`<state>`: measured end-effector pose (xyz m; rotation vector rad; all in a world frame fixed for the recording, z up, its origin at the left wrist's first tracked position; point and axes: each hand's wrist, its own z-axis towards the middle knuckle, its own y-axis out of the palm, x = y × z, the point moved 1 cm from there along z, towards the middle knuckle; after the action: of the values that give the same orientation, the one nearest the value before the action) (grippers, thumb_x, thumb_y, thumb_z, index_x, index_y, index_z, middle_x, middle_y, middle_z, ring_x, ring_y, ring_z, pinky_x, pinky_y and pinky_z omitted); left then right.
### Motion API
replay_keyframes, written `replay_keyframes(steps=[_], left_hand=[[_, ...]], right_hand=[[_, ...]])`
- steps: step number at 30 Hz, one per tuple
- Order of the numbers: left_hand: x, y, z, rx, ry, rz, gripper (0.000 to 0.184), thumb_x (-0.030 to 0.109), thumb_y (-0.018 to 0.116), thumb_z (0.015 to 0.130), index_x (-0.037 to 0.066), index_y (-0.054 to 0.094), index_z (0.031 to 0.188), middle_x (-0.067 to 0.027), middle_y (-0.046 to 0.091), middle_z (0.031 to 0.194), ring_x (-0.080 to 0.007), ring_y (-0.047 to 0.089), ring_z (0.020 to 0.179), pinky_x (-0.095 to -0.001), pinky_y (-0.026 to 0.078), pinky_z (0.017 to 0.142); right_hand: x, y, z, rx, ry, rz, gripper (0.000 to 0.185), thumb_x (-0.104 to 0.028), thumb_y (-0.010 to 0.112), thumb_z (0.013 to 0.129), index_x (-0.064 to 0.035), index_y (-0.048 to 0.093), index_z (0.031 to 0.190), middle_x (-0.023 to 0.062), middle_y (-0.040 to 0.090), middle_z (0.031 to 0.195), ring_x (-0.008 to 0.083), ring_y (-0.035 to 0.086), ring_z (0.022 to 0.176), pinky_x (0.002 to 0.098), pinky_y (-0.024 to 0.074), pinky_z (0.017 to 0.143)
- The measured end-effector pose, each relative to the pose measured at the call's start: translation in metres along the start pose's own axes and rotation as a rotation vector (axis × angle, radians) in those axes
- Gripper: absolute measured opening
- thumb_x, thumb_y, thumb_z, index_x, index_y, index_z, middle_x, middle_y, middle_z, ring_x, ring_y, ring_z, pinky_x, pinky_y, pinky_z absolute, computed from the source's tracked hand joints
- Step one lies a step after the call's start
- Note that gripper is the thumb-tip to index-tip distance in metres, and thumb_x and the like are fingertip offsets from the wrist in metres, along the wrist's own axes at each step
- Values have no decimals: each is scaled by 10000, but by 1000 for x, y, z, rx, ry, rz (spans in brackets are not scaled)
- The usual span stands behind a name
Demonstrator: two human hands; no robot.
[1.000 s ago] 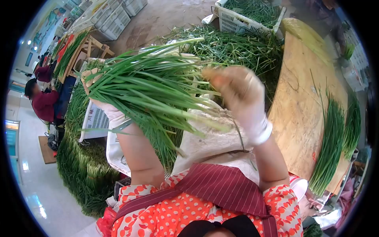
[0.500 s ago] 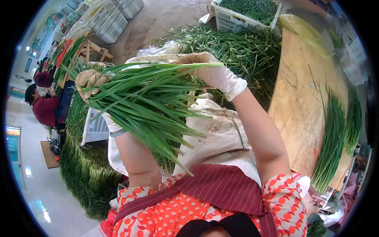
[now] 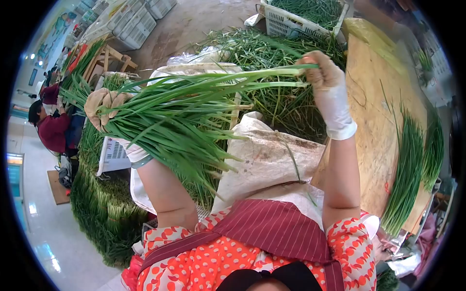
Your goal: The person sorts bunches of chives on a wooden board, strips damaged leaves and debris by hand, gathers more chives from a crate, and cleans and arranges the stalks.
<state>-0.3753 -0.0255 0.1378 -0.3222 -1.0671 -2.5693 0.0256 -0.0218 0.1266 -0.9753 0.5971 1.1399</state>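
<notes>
My left hand (image 3: 103, 107), in a soiled white glove, is closed around a large bunch of garlic chives (image 3: 170, 119). The stalks fan out to the right, their pale ends loose over my lap. Out to the right, my gloved right hand (image 3: 326, 80) pinches a green chive leaf (image 3: 286, 71) between thumb and fingers, near the pale ends of a few stalks that stick out from the bunch. Below the bunch, a stained white cloth (image 3: 272, 150) covers my lap. Behind it lies a heap of loose chive leaves (image 3: 286, 106).
A wooden board (image 3: 361, 116) on the right carries chive bundles (image 3: 405, 165). A white crate (image 3: 296, 26) of greens stands at the back. Stacked crates (image 3: 133, 31) are at the back left. Chive bundles (image 3: 114, 213) stand at the left, and a person in dark red (image 3: 53, 131) sits beyond.
My right hand has moved right, away from the middle of the bunch, drawing out a leaf. My left hand keeps its hold and has shifted slightly left.
</notes>
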Motion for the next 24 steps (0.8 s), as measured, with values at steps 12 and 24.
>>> replay_keyframes(steps=[12,24], left_hand=[[0,9,4,-198,35,-115,37,88,512,854,107,531,829,27,533,720,-96,518,654,-240,446,703],[-11,7,8,-316,11,-183,29,109,530,861,109,558,864,23,592,785,-110,551,703,-248,466,747]], right_hand=[[95,-47,3,56,291,-1068,511,-324,666,796,-102,513,1231,165,638,1021,328,615,954,411,486,812],[4,106,-6,-352,417,689,176,-117,574,896,10,634,1003,101,644,1015,163,624,854,250,486,822]])
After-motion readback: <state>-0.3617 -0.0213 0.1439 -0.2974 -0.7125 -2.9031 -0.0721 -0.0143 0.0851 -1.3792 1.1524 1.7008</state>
